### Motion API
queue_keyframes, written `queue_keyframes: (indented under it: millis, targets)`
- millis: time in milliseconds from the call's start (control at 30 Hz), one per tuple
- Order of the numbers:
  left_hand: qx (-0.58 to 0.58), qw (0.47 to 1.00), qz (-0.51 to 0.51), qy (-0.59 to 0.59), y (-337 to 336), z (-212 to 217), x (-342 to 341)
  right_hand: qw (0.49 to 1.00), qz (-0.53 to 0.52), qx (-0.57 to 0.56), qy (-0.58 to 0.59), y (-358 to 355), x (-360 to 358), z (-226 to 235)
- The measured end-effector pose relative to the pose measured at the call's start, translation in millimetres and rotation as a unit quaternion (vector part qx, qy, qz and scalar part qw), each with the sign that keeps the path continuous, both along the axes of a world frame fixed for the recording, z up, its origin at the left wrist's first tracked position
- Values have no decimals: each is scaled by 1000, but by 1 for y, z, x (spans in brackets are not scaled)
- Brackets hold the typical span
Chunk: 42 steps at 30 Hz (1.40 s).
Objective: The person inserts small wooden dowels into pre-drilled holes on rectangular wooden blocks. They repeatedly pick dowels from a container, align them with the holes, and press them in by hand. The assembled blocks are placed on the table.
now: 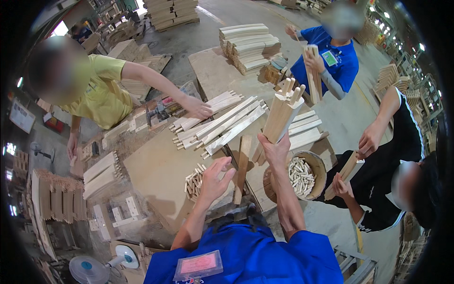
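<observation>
Several dowels (297,94) protrude from the wood (280,117) in the right hand (276,151).

1. Floor (340,123): grey, smooth; yellow line (359,240) lower right.
2. Counter (150,173): flat brown top, centre of frame.
3. Bright opening (59,29), upper left; maybe window.
4. Lights (386,14): small, white, upper right.
5. White fan (87,270), lower left.
6. Grey metal frame (355,267), lower right.

head cam: left fisheye, worn on head, looks down over wearer's blue shirt (279,258), hands (216,181) and counter (146,165) close, floor (347,120) farther off
</observation>
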State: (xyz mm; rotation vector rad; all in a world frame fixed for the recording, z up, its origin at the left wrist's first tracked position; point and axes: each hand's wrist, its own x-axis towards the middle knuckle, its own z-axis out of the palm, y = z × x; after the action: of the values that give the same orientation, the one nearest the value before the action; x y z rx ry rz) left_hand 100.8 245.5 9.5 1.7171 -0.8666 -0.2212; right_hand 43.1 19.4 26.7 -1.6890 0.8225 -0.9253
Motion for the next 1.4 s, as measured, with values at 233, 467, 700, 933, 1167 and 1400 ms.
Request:
queue_keyframes:
  millis: [233,467,700,933,1167,1400]
  targets:
    - [8,996,-25,85,-26,-11,35,989,71,56,-113,-40,-6,23]
    - [-99,909,-141,379,-38,6,47,799,233,498,-244,-91,-16,-7]
    - [137,970,-196,34,-102,2,53,846,245,415,-226,-27,23,-64]
    - [367,919,40,-141,-76,-44,177,929,245,278,6,40,-13,-91]
    - [490,855,14,-172,-118,-60,232,869,243,410,136,79,-154,-137]
    - [299,846,-301,-323,-277,-106,114,891,146,389,184,73,-200,-149]
